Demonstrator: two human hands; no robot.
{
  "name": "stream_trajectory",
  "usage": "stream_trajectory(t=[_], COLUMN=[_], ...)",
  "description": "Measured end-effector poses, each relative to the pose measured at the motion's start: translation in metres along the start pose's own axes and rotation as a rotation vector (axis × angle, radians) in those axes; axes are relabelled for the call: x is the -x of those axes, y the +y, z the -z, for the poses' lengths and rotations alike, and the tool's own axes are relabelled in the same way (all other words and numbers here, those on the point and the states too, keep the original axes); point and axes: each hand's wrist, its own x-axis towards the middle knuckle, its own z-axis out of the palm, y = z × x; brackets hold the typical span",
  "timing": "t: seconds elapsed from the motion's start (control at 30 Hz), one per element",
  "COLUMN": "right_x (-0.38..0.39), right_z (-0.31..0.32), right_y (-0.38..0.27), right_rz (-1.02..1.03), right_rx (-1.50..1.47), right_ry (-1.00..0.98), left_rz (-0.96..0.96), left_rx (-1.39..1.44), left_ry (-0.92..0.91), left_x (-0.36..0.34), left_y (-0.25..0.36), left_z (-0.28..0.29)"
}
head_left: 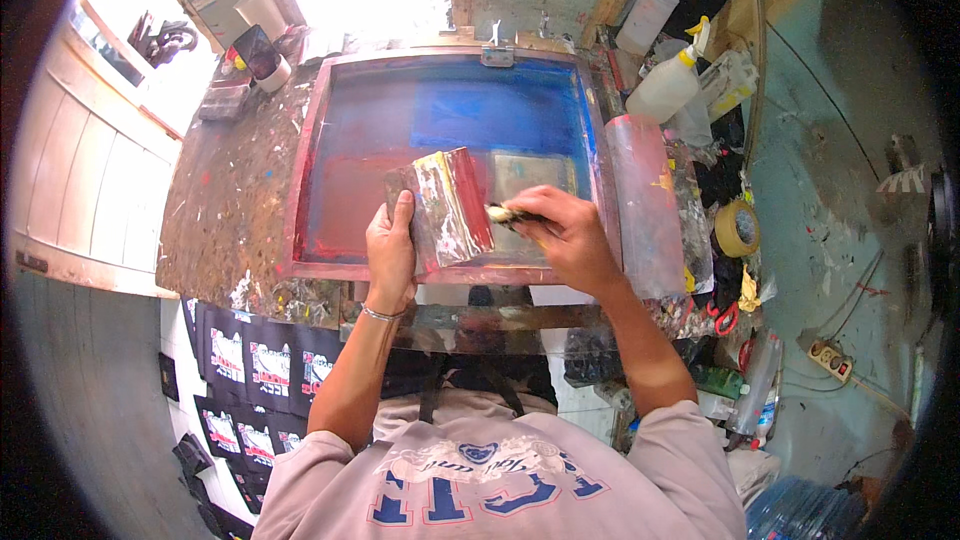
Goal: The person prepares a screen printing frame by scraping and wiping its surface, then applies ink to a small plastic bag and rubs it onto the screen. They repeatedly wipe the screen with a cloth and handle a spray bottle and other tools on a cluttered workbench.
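My left hand (391, 252) grips a screen-printing squeegee (446, 208) by its side, with the thumb lying along the wooden handle. White and yellow paint smears cover the wood, and the blade edge is dark red. Just right of the blade, my right hand (568, 240) pinches a small pale and dark wad (508, 214), perhaps a rag; its kind is unclear. A narrow gap seems to separate wad and blade. Both hands hover over a framed printing screen (365, 120) with a red and blue stained mesh and a pale rectangular window (533, 172).
Right of the screen lies a pinkish plastic sheet (645, 200). Beyond it stand a spray bottle (672, 80) and a white jug (648, 15). Tape (737, 229) and red-handled scissors (722, 318) sit at the table's right. A phone (257, 52) leans at the far left. Printed dark fabric (255, 360) hangs below.
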Motion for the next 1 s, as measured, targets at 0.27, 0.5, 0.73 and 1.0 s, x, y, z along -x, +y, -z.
stream_trajectory(t=[0.27, 0.5, 0.73, 1.0], right_x=[0.019, 0.014, 0.011, 0.044], right_z=[-0.023, -0.005, -0.017, 0.015], right_y=[0.003, -0.005, 0.010, 0.019], right_rz=[0.125, 0.087, 0.071, -0.303], right_rx=[0.123, 0.020, 0.041, -0.252], right_ry=[-0.084, -0.001, -0.170, 0.016], left_rz=[0.032, -0.009, -0.005, -0.556], left_rx=[0.059, 0.034, 0.000, -0.411], left_ry=[-0.025, -0.034, 0.035, -0.111], left_x=[0.002, -0.010, -0.009, 0.018], left_y=[-0.006, -0.009, -0.014, 0.026], left_z=[0.001, 0.005, 0.014, 0.032])
